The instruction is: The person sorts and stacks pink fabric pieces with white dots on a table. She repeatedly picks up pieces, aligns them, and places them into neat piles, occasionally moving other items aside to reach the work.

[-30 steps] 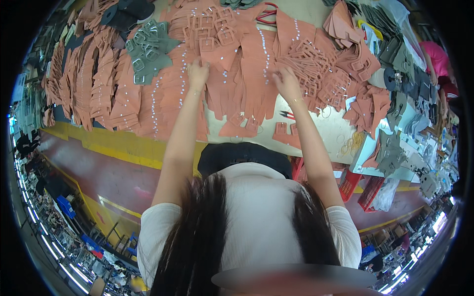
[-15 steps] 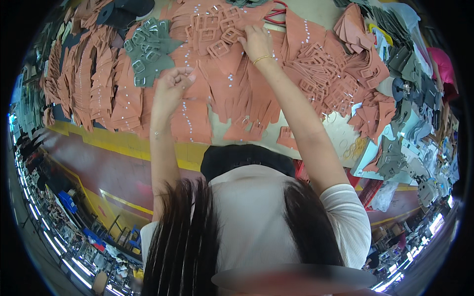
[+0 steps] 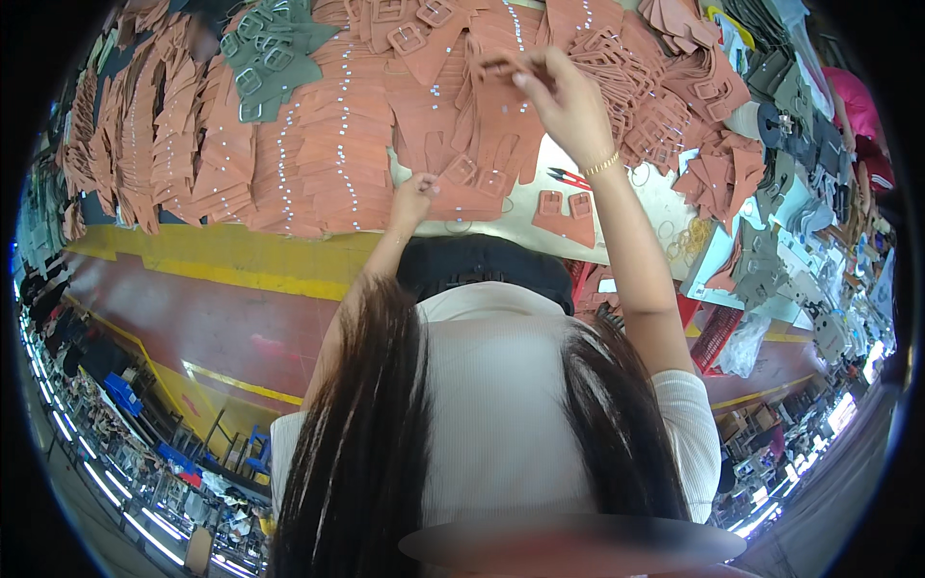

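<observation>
My right hand (image 3: 570, 104) is raised over the table, fingers pinched on a terracotta buckle (image 3: 499, 65), which is blurred. Lower and to the left, my left hand (image 3: 412, 200) is closed at the near edge of flat terracotta pieces (image 3: 421, 116). Whatever its fingertips hold is too small to make out. Just right of that hand lie terracotta straps with covered buckles (image 3: 461, 170). Red-handled snips (image 3: 568, 178) rest on the pale tabletop beside my right wrist. A separate terracotta piece with two buckles (image 3: 565, 218) lies nearer me.
Dark green pieces with buckles (image 3: 265, 58) lie far left on fanned terracotta stacks (image 3: 222, 144). A heap of terracotta buckled straps (image 3: 655, 120) spreads to the right. Yellow rubber bands (image 3: 689, 239) lie at the right edge, near a red crate (image 3: 715, 339) below.
My right hand has come back from the buckle pile, nearer and to the right, with a buckle in it. My left hand has moved right and closer to me. The view has shifted slightly.
</observation>
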The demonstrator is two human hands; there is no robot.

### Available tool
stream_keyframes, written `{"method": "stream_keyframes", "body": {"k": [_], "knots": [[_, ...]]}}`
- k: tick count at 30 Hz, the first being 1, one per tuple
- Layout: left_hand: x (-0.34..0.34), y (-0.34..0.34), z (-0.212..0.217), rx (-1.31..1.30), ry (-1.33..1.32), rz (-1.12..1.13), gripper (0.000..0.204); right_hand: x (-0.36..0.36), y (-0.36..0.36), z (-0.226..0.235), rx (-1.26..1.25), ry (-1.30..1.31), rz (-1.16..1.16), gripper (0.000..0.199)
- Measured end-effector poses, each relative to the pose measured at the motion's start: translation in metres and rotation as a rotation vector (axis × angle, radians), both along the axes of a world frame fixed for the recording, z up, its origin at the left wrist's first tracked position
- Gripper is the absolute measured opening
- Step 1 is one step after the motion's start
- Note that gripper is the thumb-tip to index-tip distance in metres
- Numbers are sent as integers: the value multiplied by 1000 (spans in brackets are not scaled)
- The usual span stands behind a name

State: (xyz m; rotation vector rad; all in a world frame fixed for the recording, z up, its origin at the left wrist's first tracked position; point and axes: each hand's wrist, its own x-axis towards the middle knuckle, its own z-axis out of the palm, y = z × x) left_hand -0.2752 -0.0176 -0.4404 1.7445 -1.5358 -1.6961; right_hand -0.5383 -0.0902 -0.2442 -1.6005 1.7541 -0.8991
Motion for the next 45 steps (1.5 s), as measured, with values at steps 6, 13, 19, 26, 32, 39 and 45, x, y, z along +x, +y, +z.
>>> {"method": "stream_keyframes", "body": {"k": [6, 13, 19, 26, 32, 39, 45], "knots": [[22, 3, -36, -8, -22, -67, 21, 17, 78, -47, 298, -842, -98, 20], [19, 4, -45, 218, 188, 17, 22, 58, 131, -174, 723, -734, -401, 19], [30, -9, -25, 322, -6, -12, 17, 43, 131, -184, 701, -371, -220, 29], [32, -74, 40, 301, -83, -112, 17, 28, 94, -151, 428, -45, -205, 32], [-3, -152, 42, 54, 117, 264, 27, 16, -27, -132, 136, 24, -133, 17], [-43, -215, 6, -71, 47, 495, 43, 22, -139, -136, -77, 88, -95, 19], [-63, -197, 40, -432, 38, 385, 25, 22, -176, -139, -137, 12, -86, 25]]}}
